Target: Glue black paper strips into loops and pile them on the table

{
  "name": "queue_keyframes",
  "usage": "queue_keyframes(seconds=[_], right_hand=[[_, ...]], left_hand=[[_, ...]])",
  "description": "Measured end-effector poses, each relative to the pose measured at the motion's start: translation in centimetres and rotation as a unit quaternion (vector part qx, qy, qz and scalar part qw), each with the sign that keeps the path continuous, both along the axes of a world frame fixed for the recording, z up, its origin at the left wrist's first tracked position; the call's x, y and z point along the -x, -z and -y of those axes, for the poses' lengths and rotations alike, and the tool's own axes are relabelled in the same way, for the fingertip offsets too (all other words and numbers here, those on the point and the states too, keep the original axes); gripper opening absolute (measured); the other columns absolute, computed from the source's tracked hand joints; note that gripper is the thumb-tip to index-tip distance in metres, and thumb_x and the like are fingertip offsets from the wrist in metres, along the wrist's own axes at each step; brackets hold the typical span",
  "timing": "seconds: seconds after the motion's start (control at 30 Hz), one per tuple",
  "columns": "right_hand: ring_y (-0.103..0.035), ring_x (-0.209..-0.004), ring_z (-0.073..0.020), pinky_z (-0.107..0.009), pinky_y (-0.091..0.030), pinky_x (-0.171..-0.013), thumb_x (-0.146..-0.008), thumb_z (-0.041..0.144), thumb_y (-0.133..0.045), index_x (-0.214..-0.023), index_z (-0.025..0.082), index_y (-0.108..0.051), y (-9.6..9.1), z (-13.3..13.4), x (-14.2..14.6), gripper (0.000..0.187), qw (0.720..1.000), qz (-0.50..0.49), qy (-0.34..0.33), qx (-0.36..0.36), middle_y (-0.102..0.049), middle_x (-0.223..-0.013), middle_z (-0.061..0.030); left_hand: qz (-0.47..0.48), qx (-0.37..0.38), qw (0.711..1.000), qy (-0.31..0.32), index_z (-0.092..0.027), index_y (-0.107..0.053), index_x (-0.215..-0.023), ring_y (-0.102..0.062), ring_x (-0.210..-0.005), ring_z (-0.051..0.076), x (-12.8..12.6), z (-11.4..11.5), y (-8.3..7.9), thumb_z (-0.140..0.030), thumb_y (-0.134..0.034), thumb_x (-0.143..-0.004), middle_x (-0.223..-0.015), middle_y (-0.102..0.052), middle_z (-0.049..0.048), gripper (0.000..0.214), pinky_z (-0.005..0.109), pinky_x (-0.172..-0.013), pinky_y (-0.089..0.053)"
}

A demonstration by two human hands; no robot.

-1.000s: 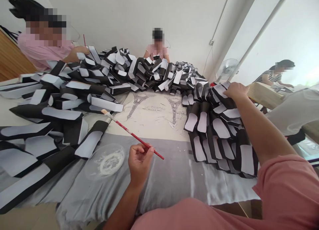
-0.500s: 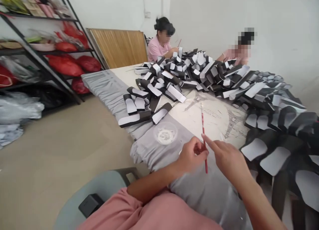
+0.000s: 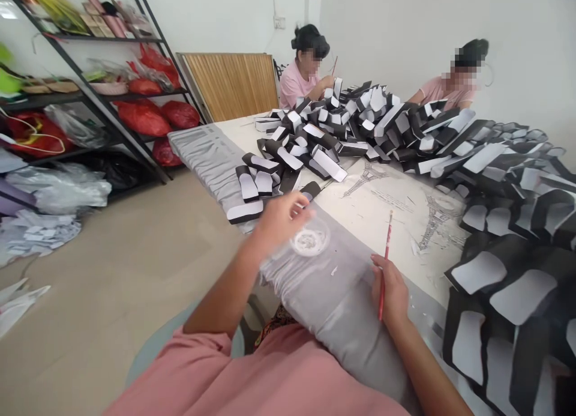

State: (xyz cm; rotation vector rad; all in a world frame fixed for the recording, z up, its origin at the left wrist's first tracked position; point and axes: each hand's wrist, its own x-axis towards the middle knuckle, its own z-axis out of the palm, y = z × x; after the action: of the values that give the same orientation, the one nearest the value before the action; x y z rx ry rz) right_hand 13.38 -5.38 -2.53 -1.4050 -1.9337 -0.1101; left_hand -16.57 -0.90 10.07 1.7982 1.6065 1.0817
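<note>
My right hand [image 3: 392, 291] rests on the grey cloth of the table [image 3: 333, 296], shut on a thin red brush [image 3: 386, 251] that points away from me. My left hand [image 3: 281, 215] is stretched out over the table's left edge, blurred, with loose fingers and nothing in it. It hovers just left of a clear shallow dish of white glue [image 3: 309, 242] and close to a black-and-white folded card piece [image 3: 310, 191]. More such pieces lie in a heap [image 3: 360, 122] across the far table and in a stack [image 3: 508, 284] at my right.
Two other people sit at the far side of the table [image 3: 306, 74] [image 3: 454, 83], one holding a brush. A metal shelf rack [image 3: 90, 92] with red bags stands at the left, with plastic bags on the floor. A wooden panel [image 3: 231, 83] leans on the wall.
The brush has passed from my left hand to my right hand. My left hand has reached out to the left, above the glue dish. The view has turned left.
</note>
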Motion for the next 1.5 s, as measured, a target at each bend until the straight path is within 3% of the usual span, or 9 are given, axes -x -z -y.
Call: queue_keyframes(seconds=[0.13, 0.23, 0.37, 0.5, 0.77, 1.03, 1.27, 1.4, 1.5], right_hand=[[-0.072, -0.091, -0.0193, -0.033, -0.06, -0.077, -0.102, 0.029, -0.037, -0.113, 0.021, -0.064, 1.2, -0.2, -0.1, 0.03, 1.0, -0.021, -0.007, 0.0, -0.074, -0.104, -0.0064], [-0.072, -0.09, -0.019, -0.033, -0.06, -0.075, -0.102, 0.029, -0.038, -0.113, 0.024, -0.064, 1.5, 0.0, -0.1, 0.029, 1.0, -0.019, -0.015, 0.014, -0.074, -0.104, -0.005], [-0.072, -0.097, -0.0195, -0.034, -0.061, -0.081, -0.101, 0.026, -0.038, -0.113, 0.024, -0.064, 1.6, 0.1, -0.3, 0.028, 0.999, -0.012, -0.027, 0.013, -0.074, -0.108, -0.005], [-0.073, -0.098, -0.0191, -0.033, -0.062, -0.081, -0.1, 0.022, -0.04, -0.112, 0.024, -0.064, 1.5, 0.1, -0.2, 0.026, 0.999, -0.002, -0.038, 0.0, -0.074, -0.109, -0.0047], [-0.073, -0.095, -0.0189, -0.032, -0.062, -0.077, -0.097, 0.019, -0.043, -0.109, 0.024, -0.066, 1.0, 0.1, 0.0, 0.026, 0.998, -0.006, -0.054, -0.01, -0.075, -0.107, -0.0038], [-0.073, -0.092, -0.0191, -0.032, -0.061, -0.075, -0.097, 0.02, -0.044, -0.107, 0.026, -0.067, 0.9, 0.1, 0.2, 0.026, 0.998, -0.007, -0.055, -0.005, -0.075, -0.103, -0.0032], [-0.072, -0.092, -0.0195, -0.032, -0.06, -0.074, -0.097, 0.02, -0.044, -0.109, 0.025, -0.067, 0.9, 0.2, 0.2, 0.027, 0.998, -0.011, -0.057, 0.004, -0.075, -0.104, -0.0041], [-0.072, -0.092, -0.0193, -0.032, -0.061, -0.074, -0.098, 0.02, -0.045, -0.11, 0.025, -0.064, 1.0, 0.1, 0.3, 0.023, 0.998, -0.003, -0.054, -0.015, -0.074, -0.104, -0.0047], [-0.072, -0.096, -0.0196, -0.033, -0.062, -0.077, -0.097, 0.02, -0.05, -0.117, 0.024, -0.058, 0.7, 0.1, 0.4, 0.022, 0.998, -0.019, -0.045, -0.048, -0.072, -0.111, -0.0069]], left_hand=[[-0.161, 0.083, 0.975, -0.128, -0.017, -0.057, -0.12, -0.062, -0.114, 0.026, 5.5, -8.7, 0.5, -0.04, -0.065, -0.085, -0.13, -0.063, 0.0129, 0.043, 0.034, -0.094, -0.049], [-0.238, 0.188, 0.941, -0.147, -0.012, -0.047, -0.136, -0.052, -0.131, 0.035, 5.8, -13.8, 1.6, -0.046, -0.067, -0.084, -0.146, -0.05, 0.0225, 0.065, 0.04, -0.1, -0.047], [-0.271, 0.303, 0.896, -0.179, -0.006, -0.037, -0.146, -0.051, -0.132, 0.046, 3.9, -17.6, 2.6, -0.051, -0.075, -0.076, -0.153, -0.036, 0.0341, 0.092, 0.051, -0.099, -0.048], [-0.272, 0.312, 0.894, -0.17, -0.003, -0.033, -0.149, -0.048, -0.135, 0.047, 3.2, -19.2, 3.5, -0.052, -0.081, -0.069, -0.149, -0.043, 0.035, 0.105, 0.052, -0.102, -0.047], [-0.271, 0.308, 0.899, -0.151, -0.002, -0.036, -0.146, -0.058, -0.127, 0.041, 5.2, -19.8, 5.0, -0.046, -0.084, -0.06, -0.142, -0.053, 0.0314, 0.108, 0.044, -0.096, -0.052], [-0.283, 0.283, 0.909, -0.117, -0.013, -0.052, -0.14, -0.062, -0.123, 0.036, 6.7, -19.9, 1.7, -0.031, -0.077, -0.066, -0.142, -0.059, 0.0187, 0.08, 0.039, -0.096, -0.051], [-0.246, 0.267, 0.928, -0.087, -0.024, -0.058, -0.138, -0.065, -0.116, 0.028, 6.4, -19.2, -0.2, -0.041, -0.072, -0.073, -0.146, -0.057, 0.0068, 0.069, 0.03, -0.083, -0.054], [-0.179, 0.2, 0.959, -0.088, -0.023, -0.06, -0.135, -0.064, -0.113, 0.027, 6.4, -16.7, -2.5, -0.041, -0.075, -0.072, -0.14, -0.061, 0.0075, 0.068, 0.03, -0.089, -0.052], [-0.072, 0.09, 0.993, -0.009, -0.027, -0.053, -0.141, -0.065, -0.11, 0.025, 4.3, -11.5, -4.2, -0.044, -0.072, -0.076, -0.132, -0.064, 0.0052, 0.07, 0.033, -0.09, -0.054]])
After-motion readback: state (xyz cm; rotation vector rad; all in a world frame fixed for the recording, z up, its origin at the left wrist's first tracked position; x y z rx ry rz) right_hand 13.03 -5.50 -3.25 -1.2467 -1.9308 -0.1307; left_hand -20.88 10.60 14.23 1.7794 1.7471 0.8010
